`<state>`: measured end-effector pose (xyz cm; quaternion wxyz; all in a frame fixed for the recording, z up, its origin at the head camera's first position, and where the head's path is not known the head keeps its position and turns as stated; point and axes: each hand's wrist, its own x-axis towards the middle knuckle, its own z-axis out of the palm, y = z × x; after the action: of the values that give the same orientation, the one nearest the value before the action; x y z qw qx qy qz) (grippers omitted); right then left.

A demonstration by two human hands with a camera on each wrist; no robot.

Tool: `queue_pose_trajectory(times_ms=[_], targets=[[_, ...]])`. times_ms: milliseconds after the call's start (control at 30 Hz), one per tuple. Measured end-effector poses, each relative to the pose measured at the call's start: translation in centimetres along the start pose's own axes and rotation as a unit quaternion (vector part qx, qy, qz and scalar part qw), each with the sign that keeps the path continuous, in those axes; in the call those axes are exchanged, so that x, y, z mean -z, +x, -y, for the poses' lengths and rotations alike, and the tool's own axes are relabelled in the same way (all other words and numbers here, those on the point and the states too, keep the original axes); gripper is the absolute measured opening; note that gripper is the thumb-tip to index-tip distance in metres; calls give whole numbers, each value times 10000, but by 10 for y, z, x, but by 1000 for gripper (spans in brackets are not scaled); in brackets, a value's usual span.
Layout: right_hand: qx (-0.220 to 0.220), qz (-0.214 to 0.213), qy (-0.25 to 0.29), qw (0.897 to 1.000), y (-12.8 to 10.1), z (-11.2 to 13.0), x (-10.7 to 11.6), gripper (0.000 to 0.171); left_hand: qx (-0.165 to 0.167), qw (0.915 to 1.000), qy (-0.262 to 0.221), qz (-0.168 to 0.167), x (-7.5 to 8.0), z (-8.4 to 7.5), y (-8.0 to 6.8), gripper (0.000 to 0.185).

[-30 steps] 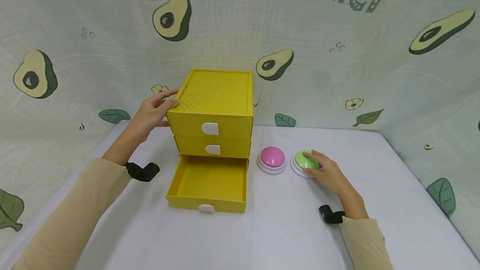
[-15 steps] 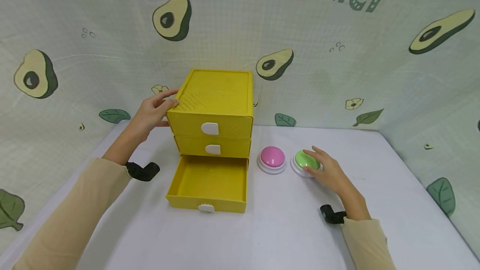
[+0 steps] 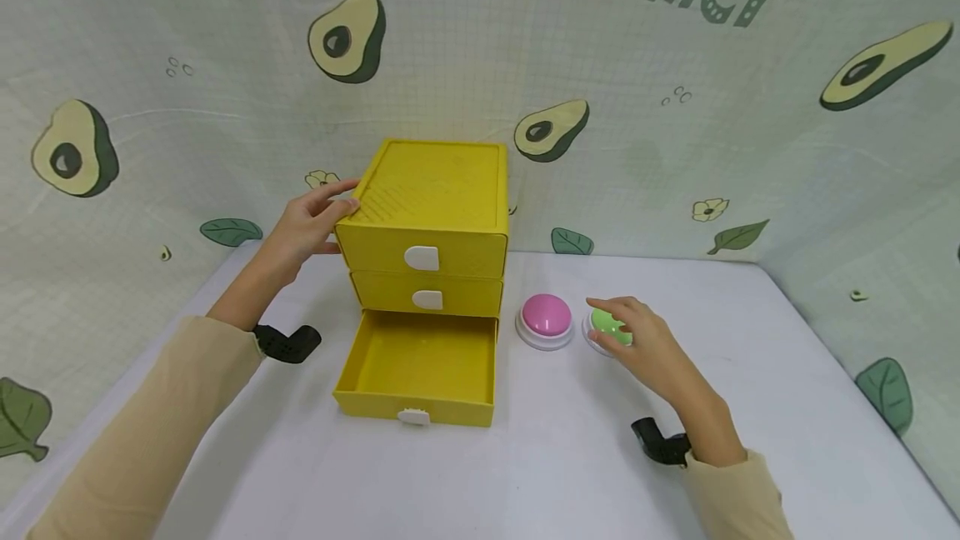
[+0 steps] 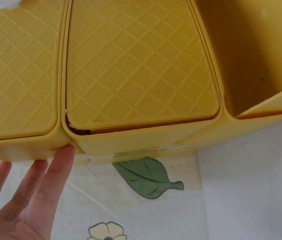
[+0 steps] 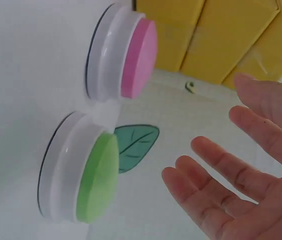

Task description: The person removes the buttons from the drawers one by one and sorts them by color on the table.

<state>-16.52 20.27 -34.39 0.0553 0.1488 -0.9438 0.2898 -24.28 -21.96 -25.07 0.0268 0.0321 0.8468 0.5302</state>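
A yellow three-drawer cabinet [image 3: 442,182] stands on the table with its bottom drawer [image 3: 423,357] pulled out; nothing lies in that drawer. My left hand [image 3: 303,223] rests against the cabinet's upper left side, thumb by the top edge, and in the left wrist view its fingertips touch the yellow wall. To the right of the cabinet are a pink push button [image 3: 546,315] and a green push button [image 3: 609,325], both on white round bases. My right hand [image 3: 652,348] hovers over the green one and partly hides it; the right wrist view shows its fingers spread, apart from both buttons.
The upper two drawers, with white tabs [image 3: 422,257], are closed. White cloth covers the table [image 3: 540,473]. Behind it hangs a pale curtain [image 3: 450,48] printed with avocados and leaves, close to the cabinet's back.
My right hand has risen off the green button and shifted slightly left. The left hand, the cabinet and both buttons stay where they were.
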Motion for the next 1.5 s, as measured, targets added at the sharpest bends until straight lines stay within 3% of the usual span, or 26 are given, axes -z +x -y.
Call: queue_pose_trajectory(times_ms=[167,533,733,933,1200,1500], targets=[[189,-54,-58,9998,-5,23,-2,45,-13,10000,-39,2,-1,0,0,60],[1101,-201,51,9937,-22,82,-10,35,16,10000,-44,3,-1,1,1,60],[1338,388,212,9900,-32,113,-21,41,36,10000,-20,8,0,2,1,61],[1688,1018,564,9788,-37,134,-37,36,4,10000,35,-30,0,1,0,60],[2140,1345,405,9667,-35,149,-67,30,0,10000,7,-24,0,0,1,60],[1923,1550,195,9688,-29,154,-94,29,1,10000,43,-31,0,1,1,60]])
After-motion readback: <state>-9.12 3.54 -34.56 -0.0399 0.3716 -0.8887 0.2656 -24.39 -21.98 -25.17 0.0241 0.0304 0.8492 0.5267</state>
